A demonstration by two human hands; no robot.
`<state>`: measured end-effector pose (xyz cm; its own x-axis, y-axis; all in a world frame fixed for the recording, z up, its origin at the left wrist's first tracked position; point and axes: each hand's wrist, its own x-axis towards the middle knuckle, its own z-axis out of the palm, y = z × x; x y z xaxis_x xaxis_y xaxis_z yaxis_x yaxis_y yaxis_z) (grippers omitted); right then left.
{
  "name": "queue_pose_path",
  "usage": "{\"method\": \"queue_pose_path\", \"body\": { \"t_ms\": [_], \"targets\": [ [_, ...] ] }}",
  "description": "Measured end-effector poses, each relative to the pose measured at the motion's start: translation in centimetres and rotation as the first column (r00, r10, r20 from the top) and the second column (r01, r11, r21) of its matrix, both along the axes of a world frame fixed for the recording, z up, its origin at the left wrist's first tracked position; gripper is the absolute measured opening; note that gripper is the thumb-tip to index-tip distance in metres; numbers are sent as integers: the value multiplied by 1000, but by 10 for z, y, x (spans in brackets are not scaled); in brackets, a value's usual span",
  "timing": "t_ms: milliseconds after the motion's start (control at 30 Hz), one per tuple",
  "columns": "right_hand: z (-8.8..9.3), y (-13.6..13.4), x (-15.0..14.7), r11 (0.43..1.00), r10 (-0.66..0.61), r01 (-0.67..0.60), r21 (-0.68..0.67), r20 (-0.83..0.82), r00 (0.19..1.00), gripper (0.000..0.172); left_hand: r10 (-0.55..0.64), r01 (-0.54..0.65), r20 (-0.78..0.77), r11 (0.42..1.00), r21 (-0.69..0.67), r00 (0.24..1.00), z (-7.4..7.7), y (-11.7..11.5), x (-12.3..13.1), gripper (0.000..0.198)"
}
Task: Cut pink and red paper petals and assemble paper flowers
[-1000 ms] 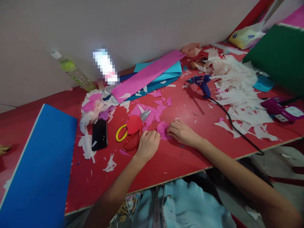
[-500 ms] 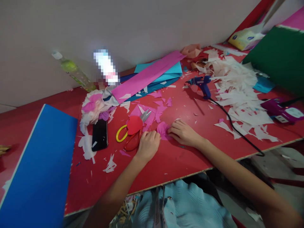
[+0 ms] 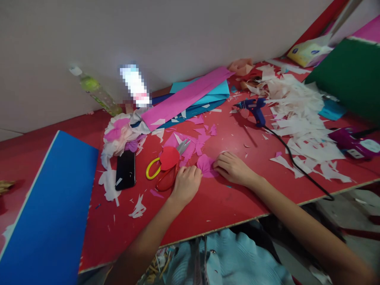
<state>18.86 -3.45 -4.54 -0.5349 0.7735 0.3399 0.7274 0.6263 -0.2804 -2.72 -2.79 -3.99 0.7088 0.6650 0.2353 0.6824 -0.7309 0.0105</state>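
Note:
Between my two hands is a small piece of pink crepe paper (image 3: 206, 166), low over the red table. My left hand (image 3: 187, 182) pinches its left edge with curled fingers. On the other side my right hand (image 3: 232, 168) grips the right edge, fingers bent over it. Just left of my left hand lie scissors (image 3: 153, 169) with yellow and red handles, a red round piece (image 3: 169, 158) covering their middle. Pink paper scraps (image 3: 190, 143) are scattered beyond my hands.
A blue glue gun (image 3: 252, 110) with a black cord lies right of centre, near piled white paper strips (image 3: 305, 103). To the left are a black phone (image 3: 126, 170), a paper flower (image 3: 118, 132) and a blue board (image 3: 56, 206). A bottle (image 3: 99, 93) leans against the wall.
The view has shifted slightly. The pink paper looks a little wider between my hands, with my right hand slightly farther right; both hands keep their hold.

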Motion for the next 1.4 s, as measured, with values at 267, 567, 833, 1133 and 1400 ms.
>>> {"method": "queue_pose_path", "body": {
  "t_ms": [267, 567, 833, 1133, 1400],
  "targets": [
    [1, 0, 0, 1000, -8, 8, -12, 10, 1000, 24, 2, -2, -13, 1000, -18, 1000, 3, -1, 0, 10],
    [1, 2, -2, 999, -31, 29, -15, -125, 992, 19, -20, 20, 1, 1000, 4, 1000, 0, 1, -1, 14],
    [0, 4, -7, 995, 38, -46, -94, -84, 996, 21, -51, 51, -17, 999, 17, 999, 2, 2, -3, 11],
    [-5, 4, -11, 1000, 8, -9, 12, 42, 999, 27, -42, 42, -7, 999, 8, 999, 2, 2, -2, 12],
    [-6, 4, -10, 999, -12, 9, 41, 73, 997, 29, -31, 31, 6, 999, 31, 1000, 3, 2, -1, 12]
  ]
}}
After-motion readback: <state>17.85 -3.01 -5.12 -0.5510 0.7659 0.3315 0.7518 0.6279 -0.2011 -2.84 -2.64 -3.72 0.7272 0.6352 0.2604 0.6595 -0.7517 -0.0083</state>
